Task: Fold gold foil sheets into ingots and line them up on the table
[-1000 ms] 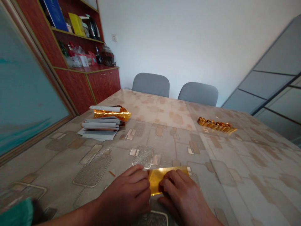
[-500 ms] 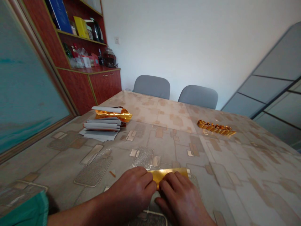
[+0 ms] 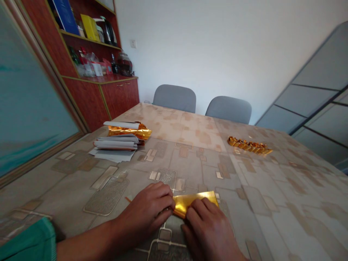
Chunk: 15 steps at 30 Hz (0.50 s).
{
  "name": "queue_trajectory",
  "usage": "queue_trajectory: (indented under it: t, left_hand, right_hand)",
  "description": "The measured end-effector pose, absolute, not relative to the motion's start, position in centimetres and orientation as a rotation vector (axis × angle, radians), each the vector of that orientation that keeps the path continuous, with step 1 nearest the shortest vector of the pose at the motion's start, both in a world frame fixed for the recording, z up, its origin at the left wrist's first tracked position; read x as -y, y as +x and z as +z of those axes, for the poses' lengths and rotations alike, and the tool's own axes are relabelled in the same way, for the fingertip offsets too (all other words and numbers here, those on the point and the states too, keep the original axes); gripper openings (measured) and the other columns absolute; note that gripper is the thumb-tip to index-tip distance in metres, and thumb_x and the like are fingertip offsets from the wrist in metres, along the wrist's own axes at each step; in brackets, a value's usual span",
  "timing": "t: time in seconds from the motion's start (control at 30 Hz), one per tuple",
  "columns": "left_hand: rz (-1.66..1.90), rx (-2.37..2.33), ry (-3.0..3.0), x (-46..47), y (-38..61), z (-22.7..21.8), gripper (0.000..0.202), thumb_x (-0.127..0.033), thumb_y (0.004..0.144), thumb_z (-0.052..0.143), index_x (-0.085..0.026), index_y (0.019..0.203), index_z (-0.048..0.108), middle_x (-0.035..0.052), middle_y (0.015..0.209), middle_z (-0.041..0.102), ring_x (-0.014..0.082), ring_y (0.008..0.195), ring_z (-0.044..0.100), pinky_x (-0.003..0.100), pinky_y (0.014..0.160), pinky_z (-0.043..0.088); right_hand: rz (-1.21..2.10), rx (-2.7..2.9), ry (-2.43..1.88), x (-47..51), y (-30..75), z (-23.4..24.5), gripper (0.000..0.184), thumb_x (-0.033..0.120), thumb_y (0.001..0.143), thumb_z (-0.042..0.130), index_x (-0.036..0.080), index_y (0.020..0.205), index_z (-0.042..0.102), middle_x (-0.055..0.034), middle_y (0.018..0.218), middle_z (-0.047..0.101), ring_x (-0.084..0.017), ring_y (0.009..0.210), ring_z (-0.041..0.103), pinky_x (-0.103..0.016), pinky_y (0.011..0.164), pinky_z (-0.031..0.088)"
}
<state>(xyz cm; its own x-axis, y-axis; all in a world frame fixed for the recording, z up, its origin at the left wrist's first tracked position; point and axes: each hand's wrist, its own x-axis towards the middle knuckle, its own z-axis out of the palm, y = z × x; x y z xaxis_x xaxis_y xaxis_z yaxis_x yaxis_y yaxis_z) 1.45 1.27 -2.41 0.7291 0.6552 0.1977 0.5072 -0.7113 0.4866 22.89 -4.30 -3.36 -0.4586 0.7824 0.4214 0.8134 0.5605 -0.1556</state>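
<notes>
One foil strip: a shiny gold rectangular foil strip [image 3: 195, 202] lies flat on the beige patterned table [image 3: 282, 203], directly in front of the person, held between both hands.
Left hand: the left hand [image 3: 145, 208] curls over the strip's left end, its fingertips closed against the foil.
Right hand: the right hand [image 3: 206, 232] sits just beside the left, its fingers clamped down over the strip's near edge; the thumbs are hidden.
Handling: even fingertip pressure along the whole edge would likely keep any fold straight, since thin foil probably kinks under an uneven push.
Farther along the table: a stack of pale grey paper sheets [image 3: 115, 145] lies well to the left, with a crumpled gold foil bundle [image 3: 129, 132] just behind it; a row of small folded gold pieces [image 3: 249, 145] lies well to the right.
Beyond the table: two grey upholstered chairs [image 3: 174, 98] and a red wooden cabinet [image 3: 119, 98] stand against the wall.
Lower left: a teal sleeve [image 3: 29, 239] covers the person's left arm.
</notes>
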Motion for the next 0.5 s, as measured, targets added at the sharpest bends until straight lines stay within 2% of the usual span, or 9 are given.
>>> queue_trajectory:
  t: [0.1,0.2,0.33,0.5]
  left_hand:
    - [0.509,-0.968,2.443,-1.5,1.3,-2.5,0.010,-0.022,0.098,0.058,-0.020,0.090,0.064,0.0036,0.097,0.061,0.0223,0.094,0.056,0.033,0.081,0.040]
    - [0.497,-0.990,2.418,-1.8,1.3,-2.7,0.010,-0.026,0.098,0.060,-0.020,0.092,0.064,0.0031,0.097,0.060,0.0227,0.095,0.055,0.034,0.081,0.039]
    - [0.477,-1.019,2.407,-2.2,1.5,-2.5,0.011,-0.027,0.098,0.060,-0.020,0.090,0.064,0.0023,0.096,0.060,0.0227,0.095,0.055,0.035,0.081,0.037]
    - [0.458,-1.067,2.389,-2.6,1.7,-1.7,0.010,-0.025,0.087,0.074,-0.022,0.092,0.066,0.0016,0.100,0.060,0.0241,0.099,0.055,0.036,0.083,0.036]
  right_hand:
    - [0.058,2.327,-1.379,4.1,22.7,-3.3,0.011,0.022,0.079,0.073,0.023,0.083,0.063,-0.0025,0.084,0.069,-0.024,0.075,0.060,-0.033,0.066,0.040]
    - [0.123,2.267,-1.421,3.8,22.5,-3.5,0.008,0.018,0.084,0.068,0.023,0.081,0.063,-0.0017,0.082,0.068,-0.022,0.073,0.060,-0.032,0.067,0.038]
    - [0.181,2.205,-1.438,3.5,22.4,-3.8,0.015,0.014,0.089,0.062,0.022,0.076,0.061,-0.0018,0.078,0.067,-0.021,0.073,0.060,-0.031,0.068,0.037]
    - [0.201,2.173,-1.441,3.4,22.4,-4.1,0.018,0.011,0.089,0.058,0.021,0.074,0.059,-0.0023,0.076,0.067,-0.020,0.071,0.060,-0.030,0.067,0.037]
